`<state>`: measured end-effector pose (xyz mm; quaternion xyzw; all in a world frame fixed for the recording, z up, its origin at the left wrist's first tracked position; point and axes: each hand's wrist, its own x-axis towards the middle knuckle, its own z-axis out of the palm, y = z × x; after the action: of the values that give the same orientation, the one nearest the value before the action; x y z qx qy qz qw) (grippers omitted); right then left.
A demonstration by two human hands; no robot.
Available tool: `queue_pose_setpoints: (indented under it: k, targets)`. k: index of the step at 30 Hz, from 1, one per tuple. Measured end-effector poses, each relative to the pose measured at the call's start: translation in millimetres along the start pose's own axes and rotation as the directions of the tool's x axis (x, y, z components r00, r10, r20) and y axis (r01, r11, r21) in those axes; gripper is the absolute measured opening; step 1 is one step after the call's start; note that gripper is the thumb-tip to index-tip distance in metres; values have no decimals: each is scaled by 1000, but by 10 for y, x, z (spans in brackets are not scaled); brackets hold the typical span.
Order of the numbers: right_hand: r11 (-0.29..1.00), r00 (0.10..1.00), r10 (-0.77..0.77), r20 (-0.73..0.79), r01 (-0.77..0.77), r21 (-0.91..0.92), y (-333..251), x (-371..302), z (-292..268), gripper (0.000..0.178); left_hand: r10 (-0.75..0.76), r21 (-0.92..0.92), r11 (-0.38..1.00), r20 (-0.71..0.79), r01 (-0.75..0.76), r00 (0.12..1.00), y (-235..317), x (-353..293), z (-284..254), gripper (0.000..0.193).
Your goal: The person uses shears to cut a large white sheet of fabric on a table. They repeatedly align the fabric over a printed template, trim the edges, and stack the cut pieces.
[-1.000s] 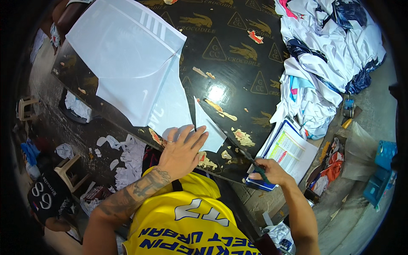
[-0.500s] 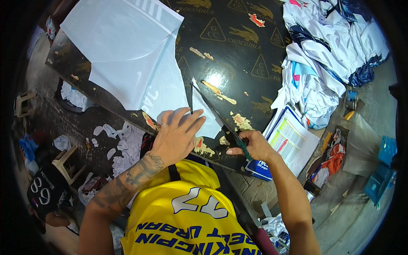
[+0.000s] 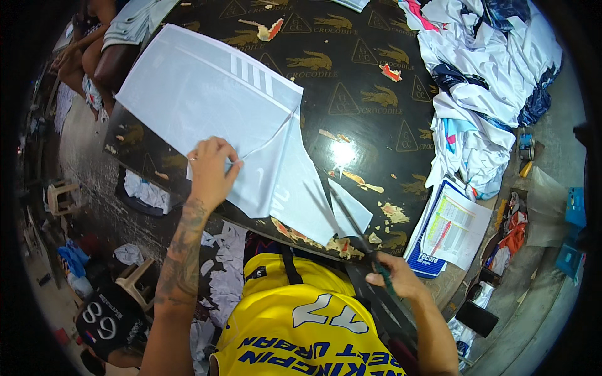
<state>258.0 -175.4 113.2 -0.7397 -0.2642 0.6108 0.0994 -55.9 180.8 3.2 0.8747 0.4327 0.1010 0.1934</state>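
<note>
A dark table (image 3: 323,119) spans the centre and top of the frame, a white heap (image 3: 495,103) lies at upper right, and a white cloth (image 3: 200,81) lies on the table left of centre. Papers (image 3: 456,222) sit right of centre. The left hand (image 3: 214,169) touches the cloth, fingers bent; whether they pinch it, I cannot tell. The right hand (image 3: 399,277), lower right of centre, grips scissors (image 3: 366,244), blades beside a small scrap (image 3: 354,203).

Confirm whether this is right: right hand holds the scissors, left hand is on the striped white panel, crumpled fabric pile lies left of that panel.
Wrong side: the head view shows the crumpled fabric pile right of the striped white panel. The right hand holds the scissors, and the left hand is on the panel.
</note>
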Motion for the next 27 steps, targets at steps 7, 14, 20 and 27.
queue_pose_setpoints:
  k: [7,14,20,27]
  targets:
    - [992,995,-86,-43,90,93,-456,650,538,64,90,-452,892,214,17,973,563,32,-2,20]
    - [998,993,12,-115,-5,66,-850,930,580,66,241,-509,854,203,-108,949,799,79,136,17]
    - [985,988,35,-148,-10,172,-906,1012,705,66,273,-504,854,224,-128,936,791,89,230,18]
    - [964,990,85,-114,-53,261,-933,1026,796,52,351,-466,857,220,-219,910,711,177,135,19]
